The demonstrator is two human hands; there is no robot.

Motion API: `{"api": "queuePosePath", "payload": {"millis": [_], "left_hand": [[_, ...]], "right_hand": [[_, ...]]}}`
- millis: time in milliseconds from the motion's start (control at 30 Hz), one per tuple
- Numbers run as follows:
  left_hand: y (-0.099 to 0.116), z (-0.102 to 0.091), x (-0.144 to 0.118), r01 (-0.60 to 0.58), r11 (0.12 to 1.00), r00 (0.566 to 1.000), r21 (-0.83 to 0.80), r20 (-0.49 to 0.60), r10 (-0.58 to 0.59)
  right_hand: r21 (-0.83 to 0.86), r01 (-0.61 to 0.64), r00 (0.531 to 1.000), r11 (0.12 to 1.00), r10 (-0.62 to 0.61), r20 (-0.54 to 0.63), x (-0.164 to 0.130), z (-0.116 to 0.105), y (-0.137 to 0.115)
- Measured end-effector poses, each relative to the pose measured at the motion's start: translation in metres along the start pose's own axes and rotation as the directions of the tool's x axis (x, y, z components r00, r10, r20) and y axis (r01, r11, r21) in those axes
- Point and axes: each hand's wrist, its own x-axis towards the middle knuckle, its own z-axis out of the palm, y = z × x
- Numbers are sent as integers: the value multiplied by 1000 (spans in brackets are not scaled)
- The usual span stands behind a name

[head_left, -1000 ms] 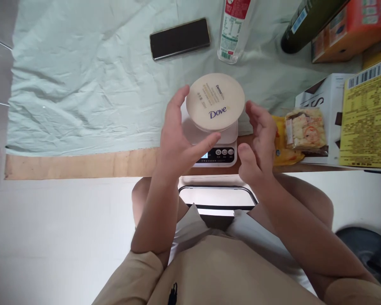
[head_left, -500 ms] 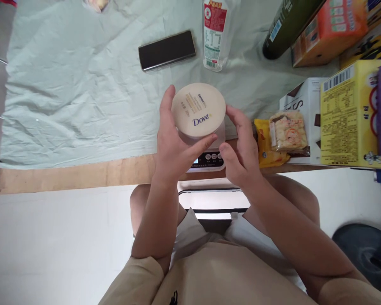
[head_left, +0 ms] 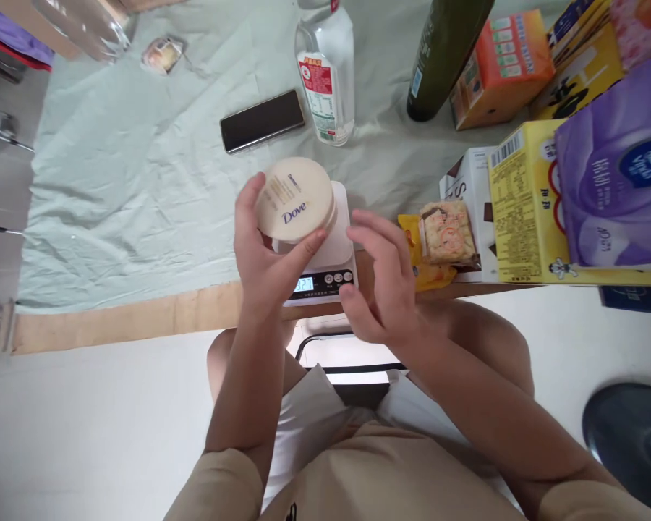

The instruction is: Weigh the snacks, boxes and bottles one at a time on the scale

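My left hand [head_left: 268,257] grips the round cream plastic Dove jar [head_left: 294,199], fingers and thumb on its rim, over the white digital kitchen scale [head_left: 325,257] at the counter [head_left: 141,311] edge. My right hand [head_left: 383,278], open with fingers spread, hovers just right of the scale, holding nothing.

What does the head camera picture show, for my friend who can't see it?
A person's left hand holds a round cream Dove jar over a small white kitchen scale with a lit display, while the right hand hovers open beside it. Behind them on a pale green cloth lie a black phone, bottles and snack boxes.
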Motion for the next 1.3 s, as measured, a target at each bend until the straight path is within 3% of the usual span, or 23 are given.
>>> {"api": "queuePosePath", "payload": {"millis": [133,200,300,400,500,633,733,967,1133,1200,1267,1300], "left_hand": [[10,4,31,-47,997,998,-53,30,49],[21,12,49,-133,990,988,-52,76,137],[43,35,73,-232,972,959,-21,165,232],[59,64,92,-153,984,937,90,330,116],[61,93,105,-87,985,899,149,439,14],[53,121,110,-77,987,839,144,544,-14],[49,132,109,-60,988,818,140,575,-32],[42,137,103,18,987,818,161,565,-107],[28,127,113,70,989,761,127,635,-135],[16,112,120,57,995,801,76,591,-91],[-2,90,129,10,1000,893,19,450,-17],[-13,79,135,-11,1000,948,2,319,10]], "right_hand": [[92,243,966,966,-233,-108,-7,-5,-21],[206,334,942,920,-329,-60,-15,-3,-34],[339,368,915,866,-403,37,-28,4,-46],[370,375,904,850,-424,58,-36,11,-47],[350,367,909,862,-412,61,-38,13,-43],[321,343,921,883,-383,68,-38,10,-41],[307,317,923,897,-366,116,-41,10,-42],[284,287,932,915,-336,139,-46,15,-44],[330,225,900,917,-325,289,-42,16,-34],[404,105,925,909,-239,297,-31,15,-30],[477,-43,961,878,-94,259,-14,13,-28],[504,-108,973,857,-13,231,-5,12,-28]]}}
